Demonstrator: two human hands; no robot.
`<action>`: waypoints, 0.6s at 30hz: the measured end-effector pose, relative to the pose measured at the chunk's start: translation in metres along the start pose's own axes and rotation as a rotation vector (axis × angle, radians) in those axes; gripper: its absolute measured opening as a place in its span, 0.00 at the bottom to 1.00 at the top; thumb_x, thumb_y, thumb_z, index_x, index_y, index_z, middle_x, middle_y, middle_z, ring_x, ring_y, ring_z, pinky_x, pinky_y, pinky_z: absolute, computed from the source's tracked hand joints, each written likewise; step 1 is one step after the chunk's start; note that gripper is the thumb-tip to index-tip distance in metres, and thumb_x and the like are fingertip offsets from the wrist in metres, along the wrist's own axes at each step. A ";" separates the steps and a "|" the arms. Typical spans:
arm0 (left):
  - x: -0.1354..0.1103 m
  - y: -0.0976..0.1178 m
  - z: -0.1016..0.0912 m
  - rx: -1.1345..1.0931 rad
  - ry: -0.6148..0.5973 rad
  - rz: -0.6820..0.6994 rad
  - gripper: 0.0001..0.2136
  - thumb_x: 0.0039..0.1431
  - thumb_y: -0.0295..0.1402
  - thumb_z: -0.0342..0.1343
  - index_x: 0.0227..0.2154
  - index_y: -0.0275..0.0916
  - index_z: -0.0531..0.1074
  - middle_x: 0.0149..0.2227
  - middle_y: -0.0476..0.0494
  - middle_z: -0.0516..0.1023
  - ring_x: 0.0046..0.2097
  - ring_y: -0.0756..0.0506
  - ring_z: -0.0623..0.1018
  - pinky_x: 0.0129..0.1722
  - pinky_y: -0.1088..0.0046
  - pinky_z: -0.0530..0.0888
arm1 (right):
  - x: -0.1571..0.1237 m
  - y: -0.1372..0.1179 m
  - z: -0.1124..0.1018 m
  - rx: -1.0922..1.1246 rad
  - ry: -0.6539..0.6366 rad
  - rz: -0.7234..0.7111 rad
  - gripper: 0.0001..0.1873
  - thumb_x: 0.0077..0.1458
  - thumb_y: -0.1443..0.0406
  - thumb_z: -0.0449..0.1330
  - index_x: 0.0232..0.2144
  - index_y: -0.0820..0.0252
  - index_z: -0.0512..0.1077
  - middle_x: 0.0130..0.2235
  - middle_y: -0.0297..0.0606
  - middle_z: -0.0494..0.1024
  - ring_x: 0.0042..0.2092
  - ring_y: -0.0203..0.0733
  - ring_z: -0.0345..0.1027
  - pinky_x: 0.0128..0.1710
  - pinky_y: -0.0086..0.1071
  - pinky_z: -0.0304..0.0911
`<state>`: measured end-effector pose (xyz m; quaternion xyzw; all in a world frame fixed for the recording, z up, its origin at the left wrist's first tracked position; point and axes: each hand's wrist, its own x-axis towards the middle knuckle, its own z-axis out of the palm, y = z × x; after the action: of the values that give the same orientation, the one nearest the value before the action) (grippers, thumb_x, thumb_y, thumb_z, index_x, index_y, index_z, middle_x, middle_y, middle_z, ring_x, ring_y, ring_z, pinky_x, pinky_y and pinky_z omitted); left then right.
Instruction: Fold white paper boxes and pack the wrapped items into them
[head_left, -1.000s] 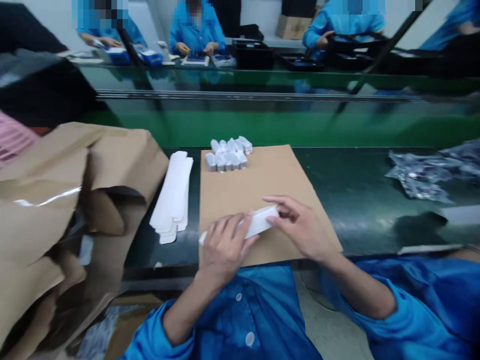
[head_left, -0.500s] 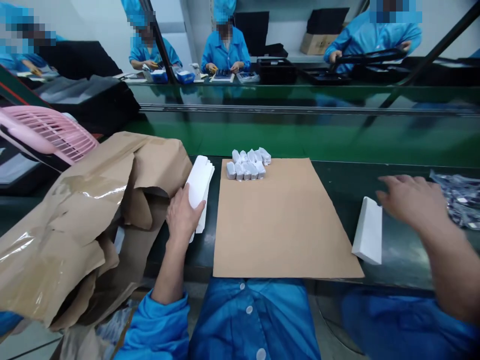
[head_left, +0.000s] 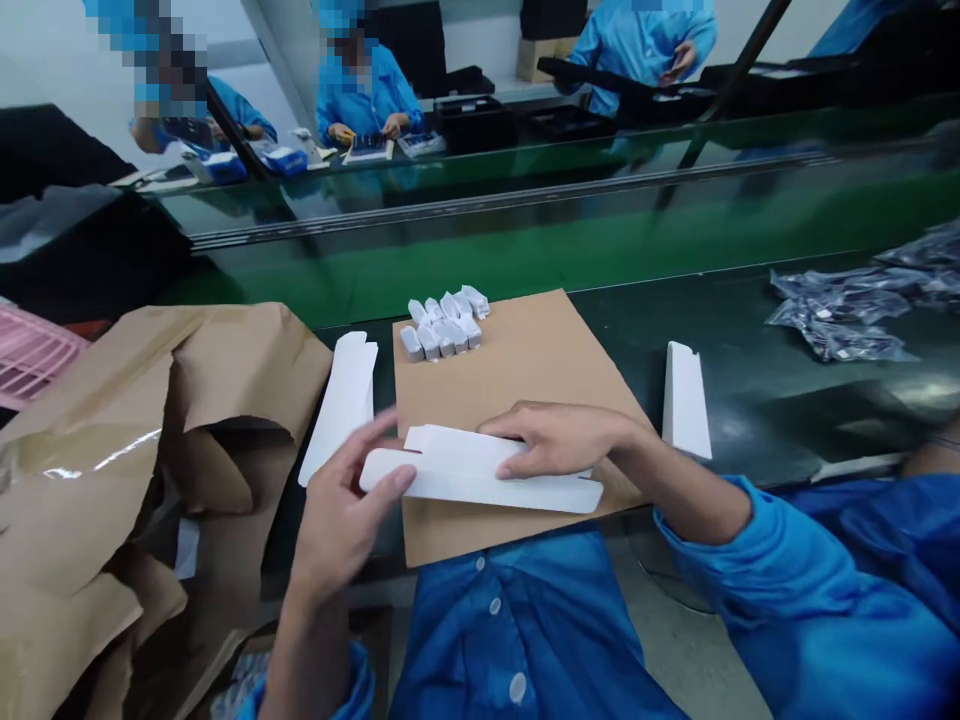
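Observation:
A flat, unfolded white carton (head_left: 450, 475) is held level above a brown cardboard sheet (head_left: 525, 350). My left hand (head_left: 341, 510) grips its left end, thumb in front and the slightly blurred fingers behind. Across its right half lies my right hand (head_left: 562, 440), thumb on the near face and fingertips partly hidden at the far edge. More flat white cartons (head_left: 341, 410) lie left of the sheet. On the sheet's far left corner stand several small white wrapped pieces (head_left: 442, 330) in two rows. A folded white box (head_left: 686, 405) lies to its right.
Torn brown paper packaging (head_left: 90, 430) covers the left side, with a pink basket (head_left: 37, 350) behind it. Clear bags with dark contents (head_left: 840, 310) lie at the right. Past the green barrier (head_left: 525, 240), people in blue work. Another person's sleeve (head_left: 892, 530) shows at the right edge.
My left hand has brought a flat carton from the stack over the sheet. My right hand has come left from beside the folded box and taken hold too. The view has turned right.

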<state>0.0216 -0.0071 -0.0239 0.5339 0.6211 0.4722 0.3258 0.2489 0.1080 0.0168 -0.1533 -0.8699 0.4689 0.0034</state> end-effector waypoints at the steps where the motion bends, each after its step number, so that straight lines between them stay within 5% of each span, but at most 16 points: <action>1: 0.005 0.002 -0.008 0.002 -0.073 -0.069 0.22 0.50 0.44 0.64 0.45 0.37 0.75 0.34 0.44 0.79 0.32 0.45 0.79 0.33 0.71 0.78 | -0.006 -0.003 -0.001 -0.113 -0.004 0.031 0.10 0.60 0.63 0.58 0.41 0.64 0.71 0.36 0.37 0.76 0.36 0.38 0.68 0.34 0.30 0.61; 3: 0.012 0.000 -0.014 -0.079 -0.109 -0.160 0.15 0.50 0.43 0.64 0.35 0.37 0.76 0.30 0.47 0.78 0.28 0.47 0.76 0.27 0.73 0.76 | -0.011 -0.011 0.008 -0.370 0.179 0.124 0.19 0.61 0.61 0.58 0.52 0.63 0.67 0.43 0.44 0.76 0.42 0.44 0.69 0.41 0.36 0.63; 7: 0.014 -0.008 -0.002 -0.249 -0.092 -0.182 0.14 0.54 0.42 0.62 0.41 0.41 0.73 0.35 0.49 0.78 0.34 0.47 0.76 0.28 0.75 0.75 | -0.005 -0.015 0.049 -0.805 0.481 0.164 0.42 0.56 0.58 0.63 0.64 0.71 0.51 0.50 0.55 0.71 0.49 0.56 0.65 0.47 0.46 0.63; 12: 0.018 -0.004 -0.011 0.057 -0.491 -0.079 0.16 0.59 0.40 0.56 0.48 0.39 0.74 0.28 0.49 0.77 0.29 0.50 0.73 0.29 0.78 0.71 | -0.009 -0.010 0.053 -0.895 0.358 -0.013 0.33 0.57 0.65 0.58 0.61 0.71 0.55 0.47 0.51 0.71 0.46 0.52 0.65 0.45 0.44 0.64; 18: 0.018 -0.002 -0.008 0.148 -0.480 0.046 0.14 0.57 0.38 0.57 0.44 0.41 0.78 0.28 0.48 0.79 0.27 0.50 0.74 0.25 0.77 0.72 | -0.021 -0.012 0.043 -0.862 0.281 -0.102 0.31 0.58 0.64 0.56 0.60 0.75 0.56 0.48 0.55 0.72 0.46 0.52 0.66 0.44 0.45 0.66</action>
<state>0.0100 0.0084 -0.0210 0.6673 0.5465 0.2925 0.4129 0.2595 0.0609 0.0052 -0.1598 -0.9831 0.0380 0.0804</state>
